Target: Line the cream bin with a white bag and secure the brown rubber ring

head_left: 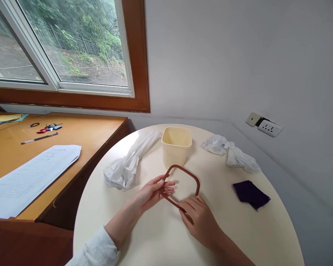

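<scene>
Between my two hands, above the round table, is a brown square ring with rounded corners (186, 170), tilted toward me. The fingers of my left hand (152, 193) close on its left corner, thumb on top. At the near right corner my right hand (197, 218) grips it, the fingers curled over the rim. Just beyond the ring stands a cream plastic bin (177, 149), upright with its top uncovered; its upper edge has a similar rounded-square outline.
On the round table (155, 244) lie a crumpled white plastic bag (124, 170) at left, a knotted one (233, 151) at right, and a dark purple cloth (251, 194). A wooden desk (80, 129) at left bears papers (36, 177), a pen (39, 138) and keys (50, 127).
</scene>
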`<state>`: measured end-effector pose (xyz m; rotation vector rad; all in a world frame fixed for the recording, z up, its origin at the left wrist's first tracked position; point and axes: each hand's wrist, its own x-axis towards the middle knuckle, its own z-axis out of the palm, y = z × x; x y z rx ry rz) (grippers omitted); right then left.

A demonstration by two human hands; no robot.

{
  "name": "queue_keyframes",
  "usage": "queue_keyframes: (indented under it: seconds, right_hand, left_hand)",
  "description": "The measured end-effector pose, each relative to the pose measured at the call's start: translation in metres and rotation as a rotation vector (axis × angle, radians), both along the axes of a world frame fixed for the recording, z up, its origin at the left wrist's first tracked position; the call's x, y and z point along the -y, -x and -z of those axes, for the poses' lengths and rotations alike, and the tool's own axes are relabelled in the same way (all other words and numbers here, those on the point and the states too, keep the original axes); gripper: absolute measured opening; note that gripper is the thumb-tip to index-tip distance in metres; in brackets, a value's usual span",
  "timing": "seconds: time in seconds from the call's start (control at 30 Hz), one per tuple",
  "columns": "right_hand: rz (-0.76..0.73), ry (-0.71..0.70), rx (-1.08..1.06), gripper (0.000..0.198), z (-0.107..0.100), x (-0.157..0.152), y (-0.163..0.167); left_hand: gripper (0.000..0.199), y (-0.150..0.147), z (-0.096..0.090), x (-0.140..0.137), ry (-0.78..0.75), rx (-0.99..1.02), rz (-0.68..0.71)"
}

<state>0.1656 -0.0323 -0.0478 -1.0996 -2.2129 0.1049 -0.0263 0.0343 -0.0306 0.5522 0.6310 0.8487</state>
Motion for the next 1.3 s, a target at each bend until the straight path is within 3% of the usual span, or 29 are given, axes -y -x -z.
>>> queue_keyframes:
  seconds: [0.23, 0.4, 0.57, 0.7, 0.8, 0.93, 1.0, 1.1, 1.2, 1.3]
  right_hand:
    - [0.187, -0.067, -0.039, 0.018, 0.009, 0.009, -0.045]
    - [0.352, 0.073, 0.08, 0.016, 0.017, 0.007, -0.069]
    - [0.434, 0.131, 0.116, 0.016, 0.023, 0.003, -0.073]
    - [0.483, 0.085, 0.116, 0.021, 0.027, 0.002, -0.076]
    - [0.502, 0.009, 0.099, 0.023, 0.028, 0.001, -0.078]
    - [0.494, -0.052, 0.052, 0.02, 0.026, 0.001, -0.078]
    - [0.469, -0.064, 0.028, 0.019, 0.024, 0.002, -0.077]
    - [0.424, -0.093, -0.001, 0.017, 0.021, 0.002, -0.075]
    - [0.38, -0.143, -0.019, 0.016, 0.019, 0.003, -0.072]
    - [0.325, -0.17, -0.026, 0.018, 0.014, 0.005, -0.068]
  left_hand:
    - [0.035, 0.004, -0.001, 0.002, -0.033, -0.132, 0.135]
    - [0.026, 0.007, -0.006, 0.003, -0.132, -0.179, 0.178]
    - [0.022, 0.008, -0.007, 0.0, -0.262, -0.246, 0.079]
    - [0.021, 0.007, -0.015, 0.003, -0.41, -0.384, -0.042]
    - [0.024, 0.01, -0.032, 0.005, -0.594, -0.612, -0.192]
    - [0.034, 0.032, -0.059, -0.008, -0.913, -1.253, -0.376]
    - [0.054, 0.048, -0.066, -0.023, -0.937, -1.659, -0.289]
    - [0.079, 0.071, -0.063, -0.045, -0.744, -2.004, -0.042]
    - [0.085, 0.086, -0.049, -0.054, -0.621, -2.03, 0.221]
    - [0.079, 0.092, -0.04, -0.049, -0.592, -1.889, 0.279]
